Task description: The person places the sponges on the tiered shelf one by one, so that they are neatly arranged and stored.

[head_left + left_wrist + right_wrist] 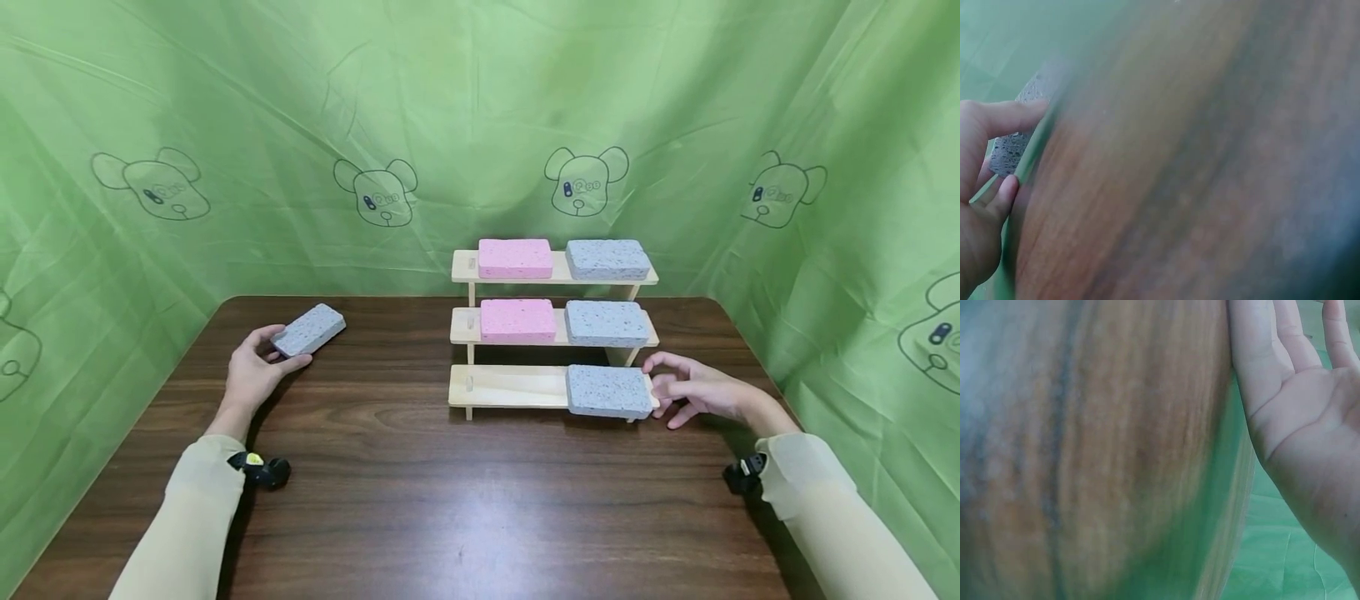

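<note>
On the left of the table, my left hand (251,371) pinches a blue-grey speckled sponge (309,330) by its near end, thumb on one side and fingers on the other. The left wrist view shows the same sponge (1013,150) between thumb and fingers, partly hidden. My right hand (701,390) holds the right end of the bottom tier of a three-tier wooden rack (517,386), index finger and thumb at the board's end. Right beside those fingers, a blue-grey sponge (609,391) lies on that tier. In the right wrist view the palm (1316,419) shows, fingertips cut off.
The middle tier bears a pink sponge (517,320) and a blue-grey sponge (606,323). On the top tier lie another pink sponge (515,259) and blue-grey sponge (607,259). A green curtain (480,100) surrounds the back and sides of the brown table (420,500).
</note>
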`<act>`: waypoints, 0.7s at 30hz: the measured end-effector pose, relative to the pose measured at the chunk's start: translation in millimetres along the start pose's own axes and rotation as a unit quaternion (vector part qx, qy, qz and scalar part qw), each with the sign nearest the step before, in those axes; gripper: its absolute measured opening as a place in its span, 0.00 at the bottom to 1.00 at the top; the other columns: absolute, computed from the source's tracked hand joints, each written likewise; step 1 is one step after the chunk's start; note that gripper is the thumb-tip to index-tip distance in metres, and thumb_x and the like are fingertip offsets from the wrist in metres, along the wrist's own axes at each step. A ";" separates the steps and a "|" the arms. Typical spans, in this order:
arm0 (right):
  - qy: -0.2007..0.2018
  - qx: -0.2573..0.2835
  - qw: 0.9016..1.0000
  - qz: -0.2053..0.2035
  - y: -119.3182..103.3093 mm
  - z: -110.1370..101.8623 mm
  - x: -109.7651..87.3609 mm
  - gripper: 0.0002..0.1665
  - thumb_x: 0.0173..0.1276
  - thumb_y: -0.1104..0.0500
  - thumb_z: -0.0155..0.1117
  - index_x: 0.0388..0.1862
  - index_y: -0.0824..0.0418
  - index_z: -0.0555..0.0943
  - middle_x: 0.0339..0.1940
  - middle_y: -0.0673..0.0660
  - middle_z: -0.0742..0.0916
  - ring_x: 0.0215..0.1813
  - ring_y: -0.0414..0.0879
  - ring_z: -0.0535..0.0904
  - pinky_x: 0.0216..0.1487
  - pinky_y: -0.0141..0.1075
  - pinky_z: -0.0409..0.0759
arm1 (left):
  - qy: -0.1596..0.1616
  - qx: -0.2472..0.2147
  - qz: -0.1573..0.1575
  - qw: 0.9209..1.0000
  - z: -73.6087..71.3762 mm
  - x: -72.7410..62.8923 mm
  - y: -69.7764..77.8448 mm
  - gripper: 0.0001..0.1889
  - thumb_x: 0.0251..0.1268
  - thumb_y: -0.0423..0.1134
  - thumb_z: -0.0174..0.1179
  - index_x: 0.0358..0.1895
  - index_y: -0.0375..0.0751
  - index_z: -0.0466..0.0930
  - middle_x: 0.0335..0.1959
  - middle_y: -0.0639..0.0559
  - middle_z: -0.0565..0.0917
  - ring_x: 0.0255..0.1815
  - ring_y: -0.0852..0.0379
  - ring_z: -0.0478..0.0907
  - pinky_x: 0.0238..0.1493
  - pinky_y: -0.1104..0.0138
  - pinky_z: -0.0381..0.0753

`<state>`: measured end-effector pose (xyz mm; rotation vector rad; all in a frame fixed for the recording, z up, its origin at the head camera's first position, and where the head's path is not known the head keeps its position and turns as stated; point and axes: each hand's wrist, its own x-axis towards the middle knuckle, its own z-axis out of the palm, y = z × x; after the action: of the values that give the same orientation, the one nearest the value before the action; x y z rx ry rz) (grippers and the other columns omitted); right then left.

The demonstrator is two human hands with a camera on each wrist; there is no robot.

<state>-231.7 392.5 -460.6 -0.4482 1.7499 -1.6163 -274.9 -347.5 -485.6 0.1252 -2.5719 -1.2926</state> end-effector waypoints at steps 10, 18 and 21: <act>-0.001 0.000 1.000 -0.002 2.3 -2.1 -0.5 0.19 0.78 0.69 0.47 0.61 0.52 0.66 0.48 0.61 0.86 0.44 0.55 0.85 0.39 0.52 0.87 | -0.012 -0.023 -0.020 0.999 4.0 2.5 12.7 0.45 0.51 0.51 0.80 0.72 0.41 0.70 0.62 0.39 0.77 0.57 0.51 0.74 0.46 0.76 0.69; 0.015 -0.013 1.000 0.010 1.3 -0.4 -0.1 0.18 0.78 0.68 0.49 0.61 0.53 0.65 0.48 0.62 0.86 0.44 0.55 0.85 0.40 0.57 0.86 | -0.072 0.001 -0.005 0.997 -3.1 3.0 37.8 0.45 0.52 0.56 0.78 0.72 0.42 0.69 0.68 0.40 0.73 0.64 0.45 0.68 0.56 0.58 0.67; 0.018 -0.012 1.000 0.009 0.4 0.6 -0.2 0.18 0.78 0.68 0.48 0.61 0.53 0.65 0.47 0.62 0.86 0.44 0.55 0.85 0.40 0.56 0.86 | -0.092 0.000 0.015 0.996 -6.8 3.6 52.2 0.45 0.52 0.55 0.78 0.72 0.42 0.70 0.67 0.41 0.74 0.65 0.45 0.68 0.57 0.59 0.67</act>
<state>-231.1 392.3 -460.9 -0.4152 1.7967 -1.6027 -274.5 -322.1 -439.4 -0.0338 -2.7143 -1.3504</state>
